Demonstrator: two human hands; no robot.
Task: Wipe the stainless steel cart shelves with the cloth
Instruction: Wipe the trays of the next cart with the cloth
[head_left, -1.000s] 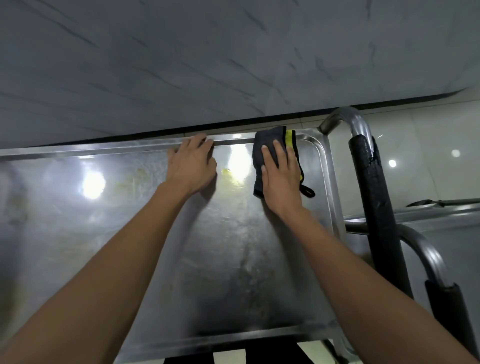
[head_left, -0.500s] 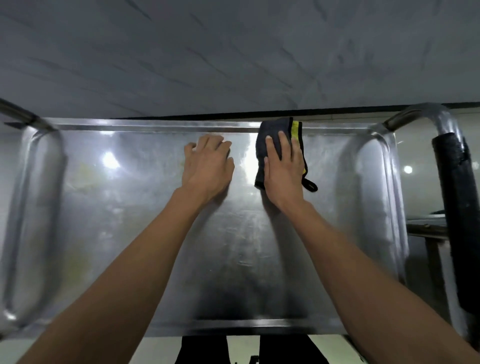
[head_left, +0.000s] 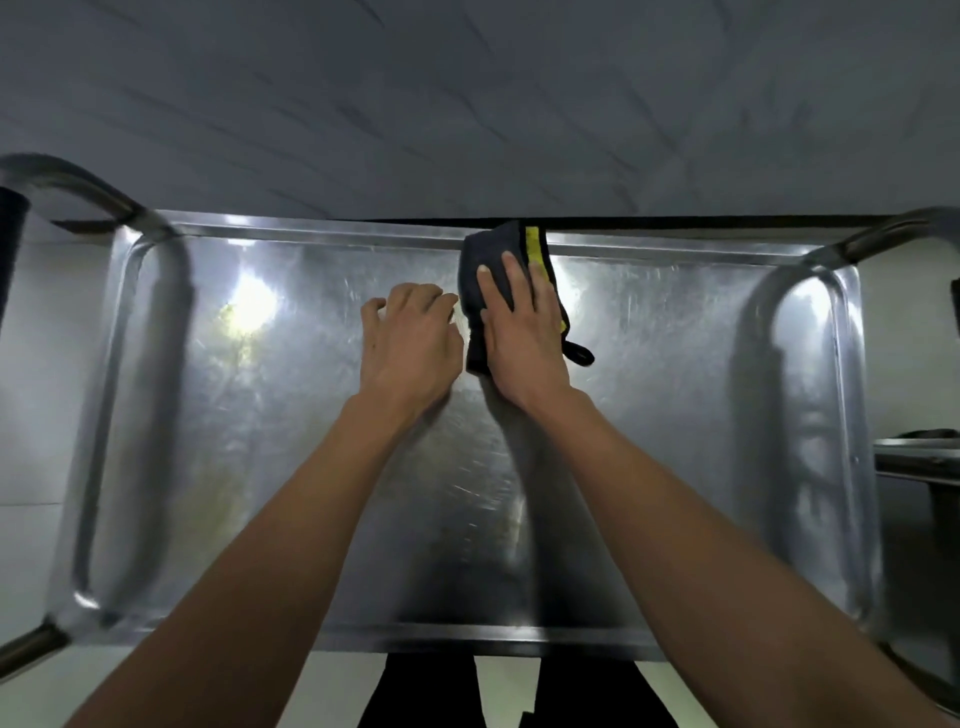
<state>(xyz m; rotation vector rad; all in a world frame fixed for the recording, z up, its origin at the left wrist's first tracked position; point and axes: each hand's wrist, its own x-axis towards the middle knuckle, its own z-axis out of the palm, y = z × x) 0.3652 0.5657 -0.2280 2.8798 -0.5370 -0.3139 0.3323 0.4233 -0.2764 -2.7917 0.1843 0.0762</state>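
The stainless steel cart's top shelf (head_left: 649, 415) fills the middle of the view, shiny and smeared. A dark cloth (head_left: 485, 249) with a yellow stripe and a small loop lies against the shelf's far rim, a little right of centre. My right hand (head_left: 519, 332) presses flat on the cloth, fingers spread over it. My left hand (head_left: 413, 343) rests just left of the cloth on the bare steel, fingers curled loosely, holding nothing.
Curved cart handle tubes rise at the far left (head_left: 67, 182) and far right (head_left: 883, 234) corners. A marbled grey wall (head_left: 467, 104) stands behind the cart. Another steel surface (head_left: 919, 457) sits at the right edge. Pale floor tiles show around the cart.
The view has swung left, so the whole shelf shows. My left hand has come off the far rim and drawn back beside the cloth. My right hand stays on the cloth.
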